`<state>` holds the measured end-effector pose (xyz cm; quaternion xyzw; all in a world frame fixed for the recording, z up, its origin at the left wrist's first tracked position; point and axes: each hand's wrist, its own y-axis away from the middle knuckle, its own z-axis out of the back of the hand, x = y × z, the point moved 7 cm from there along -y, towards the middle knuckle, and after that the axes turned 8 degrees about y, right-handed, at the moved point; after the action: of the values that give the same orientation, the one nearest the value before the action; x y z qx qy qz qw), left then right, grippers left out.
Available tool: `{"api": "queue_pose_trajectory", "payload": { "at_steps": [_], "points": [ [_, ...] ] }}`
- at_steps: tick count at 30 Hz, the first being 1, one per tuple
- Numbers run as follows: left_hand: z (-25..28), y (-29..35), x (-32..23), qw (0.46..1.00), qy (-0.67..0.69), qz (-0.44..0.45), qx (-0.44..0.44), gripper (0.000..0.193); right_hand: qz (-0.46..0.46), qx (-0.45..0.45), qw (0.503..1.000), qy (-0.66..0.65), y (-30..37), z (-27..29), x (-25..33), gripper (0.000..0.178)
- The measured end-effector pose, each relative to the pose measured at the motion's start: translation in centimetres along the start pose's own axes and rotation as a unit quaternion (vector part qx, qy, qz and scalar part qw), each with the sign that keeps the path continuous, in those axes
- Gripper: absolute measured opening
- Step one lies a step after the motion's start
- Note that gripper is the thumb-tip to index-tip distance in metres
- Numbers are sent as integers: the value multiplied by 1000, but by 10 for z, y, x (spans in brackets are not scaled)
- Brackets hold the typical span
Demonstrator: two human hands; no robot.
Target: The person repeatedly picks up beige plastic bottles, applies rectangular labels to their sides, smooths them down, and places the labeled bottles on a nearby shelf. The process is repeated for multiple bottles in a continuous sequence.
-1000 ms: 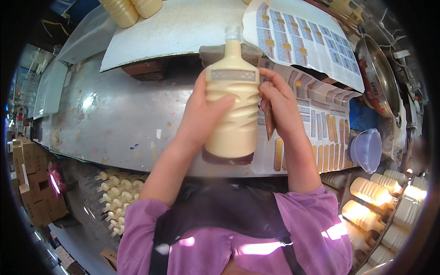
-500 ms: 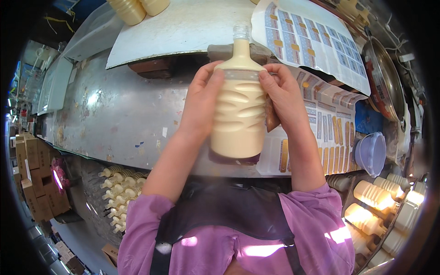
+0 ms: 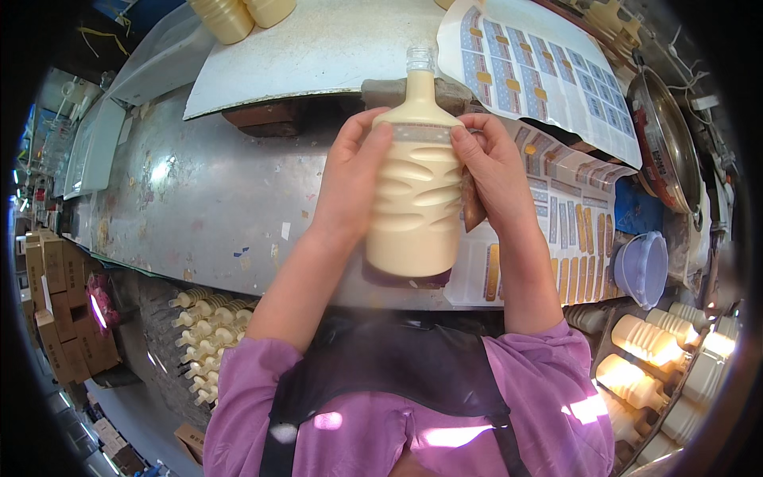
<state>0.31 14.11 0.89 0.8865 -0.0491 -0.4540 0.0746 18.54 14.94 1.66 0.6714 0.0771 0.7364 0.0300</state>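
A cream-coloured bottle (image 3: 415, 199) with a clear threaded neck and a sculpted body lies in front of me, neck pointing away. My left hand (image 3: 354, 163) grips its left side near the shoulder, thumb on top. On the opposite side my right hand (image 3: 493, 159) grips the shoulder, its thumb pressing near the end of a patterned band (image 3: 420, 133). This pale grey band with a reddish edge lies across the bottle just below the shoulder. A dark support (image 3: 407, 278) shows under the bottle's base, and a greyish padded block (image 3: 381, 91) sits beneath the neck end.
Sticker sheets (image 3: 540, 71) with blue and gold labels cover the right of the metal table (image 3: 214, 191). A lilac bucket (image 3: 642, 269) and a large metal pan (image 3: 671, 135) stand at the right. Cream bottles fill racks (image 3: 636, 378) at lower right and a stack (image 3: 211, 334) at lower left.
Almost nothing differs. The bottle has shifted very slightly, and both hands keep the same hold on its shoulder.
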Motion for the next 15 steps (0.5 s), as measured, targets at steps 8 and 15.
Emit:
{"api": "queue_pose_trajectory", "payload": {
  "at_steps": [8, 15],
  "points": [
    [0, -3, 3, 1000, -9, -14, 14, 31, 23, -14, 999, -17, -1, -2, 1, 30],
    [-14, 9, 6, 986, 67, 107, 105, 51, 17, -44, 989, -142, 2, 34, 38, 31]
  ]
}}
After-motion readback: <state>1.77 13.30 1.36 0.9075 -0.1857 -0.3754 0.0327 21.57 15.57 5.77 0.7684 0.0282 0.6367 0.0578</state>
